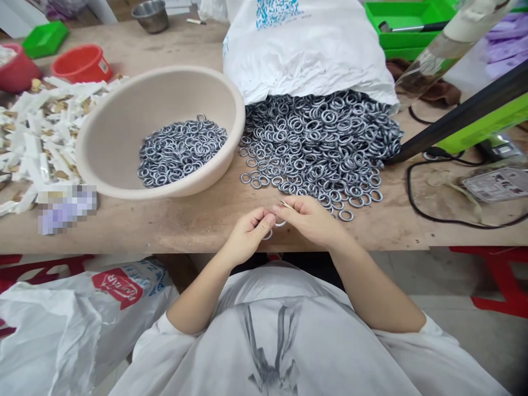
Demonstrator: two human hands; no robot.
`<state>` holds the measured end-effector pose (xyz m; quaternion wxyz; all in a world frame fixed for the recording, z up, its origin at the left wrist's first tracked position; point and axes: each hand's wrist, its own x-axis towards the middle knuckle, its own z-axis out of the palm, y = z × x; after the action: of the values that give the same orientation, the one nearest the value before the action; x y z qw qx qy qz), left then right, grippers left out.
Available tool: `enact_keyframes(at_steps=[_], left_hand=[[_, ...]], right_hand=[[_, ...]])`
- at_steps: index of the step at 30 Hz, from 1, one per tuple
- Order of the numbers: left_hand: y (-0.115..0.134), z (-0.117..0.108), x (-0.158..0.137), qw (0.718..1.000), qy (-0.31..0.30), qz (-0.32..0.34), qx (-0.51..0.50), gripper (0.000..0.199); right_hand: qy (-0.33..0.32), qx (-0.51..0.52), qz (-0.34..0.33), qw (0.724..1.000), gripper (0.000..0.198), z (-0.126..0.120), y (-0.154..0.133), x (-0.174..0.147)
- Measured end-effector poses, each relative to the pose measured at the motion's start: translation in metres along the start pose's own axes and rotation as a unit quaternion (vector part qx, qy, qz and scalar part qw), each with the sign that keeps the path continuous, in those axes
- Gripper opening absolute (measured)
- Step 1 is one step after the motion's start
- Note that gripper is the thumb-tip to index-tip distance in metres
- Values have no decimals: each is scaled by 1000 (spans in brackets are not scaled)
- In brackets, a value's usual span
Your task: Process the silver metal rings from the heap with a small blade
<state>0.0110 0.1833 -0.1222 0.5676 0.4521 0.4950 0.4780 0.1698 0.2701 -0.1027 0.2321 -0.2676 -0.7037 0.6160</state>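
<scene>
The left hand [252,230] pinched a ring [269,236] and the right hand [310,219] a thin tool [287,206], whose slipping could have pricked a finger; the pile [317,140] lay at one o'clock.

Shiny metallic rings [313,140], smooth matt plastic basin [132,107], crinkled plastic sack [301,58]

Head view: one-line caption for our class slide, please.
Left hand and right hand close together by two rings, before a heap of grey rings and a beige basin.
</scene>
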Motion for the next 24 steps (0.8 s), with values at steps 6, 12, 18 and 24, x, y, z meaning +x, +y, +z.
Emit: enact_keyframes(at_steps=[6,12,18,24], left_hand=[[3,13,-2,986,23,-59,-156,44],[20,22,-3,956,79,-113,-259,48],[26,24,-6,945,94,-123,-288,50],[22,23,-17,949,4,-129,-289,42]], right_hand=[[25,65,-20,997,63,10,5,-4],[146,-151,-182,961,57,15,4,-13],[123,-320,-220,913,61,22,0,-23],[193,-285,-159,925,50,0,15,-5]])
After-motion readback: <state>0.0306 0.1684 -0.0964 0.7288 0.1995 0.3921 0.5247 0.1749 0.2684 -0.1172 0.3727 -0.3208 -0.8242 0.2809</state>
